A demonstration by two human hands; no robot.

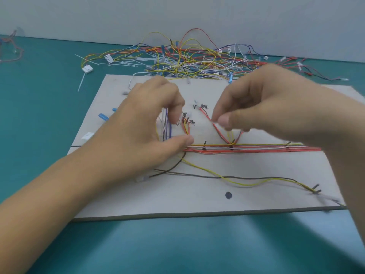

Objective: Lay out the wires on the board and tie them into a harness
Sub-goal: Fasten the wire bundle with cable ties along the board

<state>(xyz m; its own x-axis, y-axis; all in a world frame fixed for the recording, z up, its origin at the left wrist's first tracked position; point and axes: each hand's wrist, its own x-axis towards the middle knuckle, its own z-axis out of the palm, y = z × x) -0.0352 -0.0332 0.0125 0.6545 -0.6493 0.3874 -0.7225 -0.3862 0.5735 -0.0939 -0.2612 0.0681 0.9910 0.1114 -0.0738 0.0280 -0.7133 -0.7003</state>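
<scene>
A pale grey board (197, 196) lies on the teal table. A bundle of red, white and yellow wires (256, 149) runs left to right across its middle, and red branch wires (217, 129) rise from it toward handwritten marks. My left hand (150, 123) hovers over the bundle's left end; its curled fingers hold purple and white wires (167, 127) and its thumb presses on the bundle. My right hand (256, 101) pinches the red branch wires between thumb and forefinger. A loose yellow wire (246, 183) and a dark wire (197, 176) trail across the board's near half.
A tangled heap of coloured wires (187, 60) with white connectors (87, 69) and white cable ties (126, 63) lies behind the board. More reddish wires (11, 50) sit at the far left. Blue terminals (103, 117) lie at the board's left edge. A black dot (228, 195) marks the board's near part.
</scene>
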